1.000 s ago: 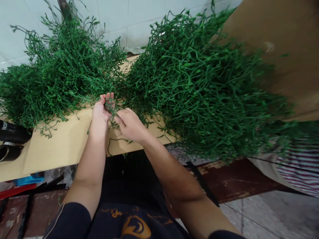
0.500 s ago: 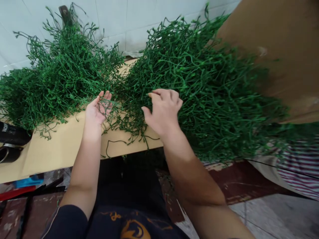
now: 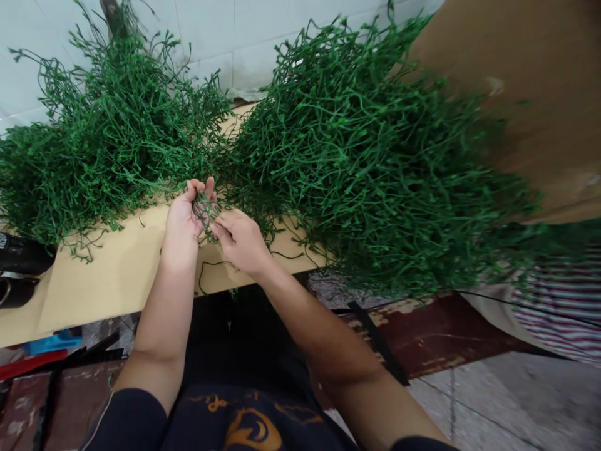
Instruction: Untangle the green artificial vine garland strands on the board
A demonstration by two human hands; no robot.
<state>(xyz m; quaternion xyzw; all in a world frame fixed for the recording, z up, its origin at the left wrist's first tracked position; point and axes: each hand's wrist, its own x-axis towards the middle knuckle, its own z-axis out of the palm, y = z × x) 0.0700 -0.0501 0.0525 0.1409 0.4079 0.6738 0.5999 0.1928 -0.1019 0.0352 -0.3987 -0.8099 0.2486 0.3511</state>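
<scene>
Over cardboard (image 3: 107,269) by a tiled wall (image 3: 258,31), the half-curled left hand (image 3: 184,216) holds green stems (image 3: 203,207) the right hand (image 3: 241,240) apparently pinches.

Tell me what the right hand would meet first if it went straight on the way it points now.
Most likely the thin green stems in the left hand, then that hand's palm. The right hand points toward them; depth is unclear, so its fingertips may be touching the stems already.

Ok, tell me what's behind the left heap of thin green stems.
A pale tiled wall and dark brown post show above the green heap; its dense middle covers the rest.
</scene>
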